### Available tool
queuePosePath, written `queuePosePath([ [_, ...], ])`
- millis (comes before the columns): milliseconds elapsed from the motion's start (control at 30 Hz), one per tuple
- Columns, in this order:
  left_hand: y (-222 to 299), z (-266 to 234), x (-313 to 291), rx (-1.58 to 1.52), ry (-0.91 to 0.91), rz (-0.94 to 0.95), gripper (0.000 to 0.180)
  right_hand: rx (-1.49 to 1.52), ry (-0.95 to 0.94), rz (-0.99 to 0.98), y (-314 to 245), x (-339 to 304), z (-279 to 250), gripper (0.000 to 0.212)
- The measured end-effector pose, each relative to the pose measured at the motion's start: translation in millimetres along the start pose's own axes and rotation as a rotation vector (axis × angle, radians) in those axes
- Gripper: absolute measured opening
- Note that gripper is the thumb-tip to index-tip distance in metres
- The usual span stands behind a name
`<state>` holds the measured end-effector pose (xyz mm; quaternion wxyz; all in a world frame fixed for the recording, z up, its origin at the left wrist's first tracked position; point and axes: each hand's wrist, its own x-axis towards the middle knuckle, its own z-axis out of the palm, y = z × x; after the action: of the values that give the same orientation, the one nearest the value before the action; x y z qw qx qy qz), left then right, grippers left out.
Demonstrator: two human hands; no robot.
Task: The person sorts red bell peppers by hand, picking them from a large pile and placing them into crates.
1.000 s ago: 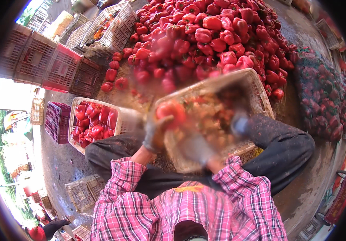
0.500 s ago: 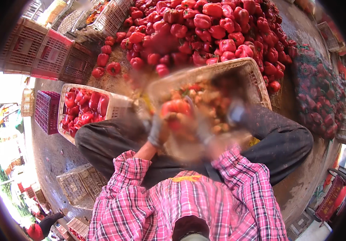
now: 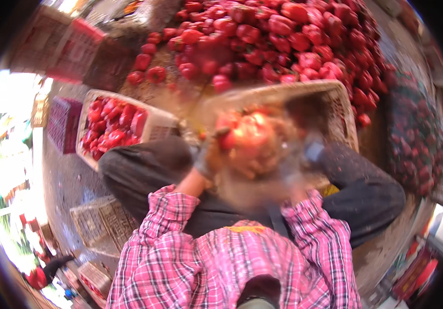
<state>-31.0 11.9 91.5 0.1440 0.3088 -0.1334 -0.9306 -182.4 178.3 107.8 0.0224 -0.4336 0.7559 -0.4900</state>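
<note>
My left hand (image 3: pixel 211 154), in a greyish glove, is closed on a red bell pepper (image 3: pixel 252 133) above the crate between my legs. The pepper is smeared, with a pale bright patch on it. My right hand (image 3: pixel 289 172) is on the pepper's right side, lower down. Blur hides its fingers, and I cannot make out whether it holds anything. Beneath both hands is a pale plastic crate (image 3: pixel 346 105) with orange and brownish bits inside, partly hidden by the hands.
A large heap of red bell peppers (image 3: pixel 283 26) lies beyond the crate. By my left knee stands a crate of red peppers (image 3: pixel 152 121), beside a purple crate (image 3: pixel 63 125). Stacked crates (image 3: pixel 59 49) stand at far left, a filled green net sack (image 3: pixel 417 134) at right.
The pepper has moved right and looks larger, showing a pale patch. My right hand has shifted right, away from my left. The whole view has shifted slightly.
</note>
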Motion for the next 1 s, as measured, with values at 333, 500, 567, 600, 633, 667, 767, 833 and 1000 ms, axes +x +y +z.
queuePosePath([
  [333,-15.8,38.8,-13.6,0.362,0.21,-0.069,0.04,0.217,-0.485,0.371,-4.8,-17.3,40.9,0.05],
  [500,-31.7,-5.2,8.5,0.106,0.132,-0.086,0.035,0.07,-0.359,0.112,-47.2,-14.3,45.3,0.036],
  [567,-40.9,-7.1,9.5,0.034,0.123,-0.072,0.035,-0.027,-0.28,-0.052,-53.8,-16.0,42.2,0.033],
  [600,-40.6,-14.7,10.1,0.092,0.082,-0.036,0.037,-0.029,-0.32,0.033,-50.3,-20.2,46.9,0.035],
  [633,-38.6,-20.8,14.6,0.129,0.008,-0.019,0.04,-0.044,-0.335,0.075,-50.7,-17.2,48.4,0.035],
  [667,-38.1,-33.2,18.3,0.173,-0.053,-0.002,0.044,-0.021,-0.351,0.122,-51.0,-14.5,50.7,0.034],
  [767,-16.9,13.2,-7.2,-0.101,0.021,-0.097,0.043,0.114,-0.334,0.26,-49.0,-0.8,48.6,0.033],
  [833,-3.5,7.3,-5.0,-0.155,0.002,-0.183,0.042,0.275,-0.303,0.377,-52.7,9.5,48.4,0.033],
  [1000,56.0,4.2,-22.0,-0.262,-0.079,0.211,0.038,0.727,-0.175,0.66,-59.7,23.7,38.0,0.032],
])
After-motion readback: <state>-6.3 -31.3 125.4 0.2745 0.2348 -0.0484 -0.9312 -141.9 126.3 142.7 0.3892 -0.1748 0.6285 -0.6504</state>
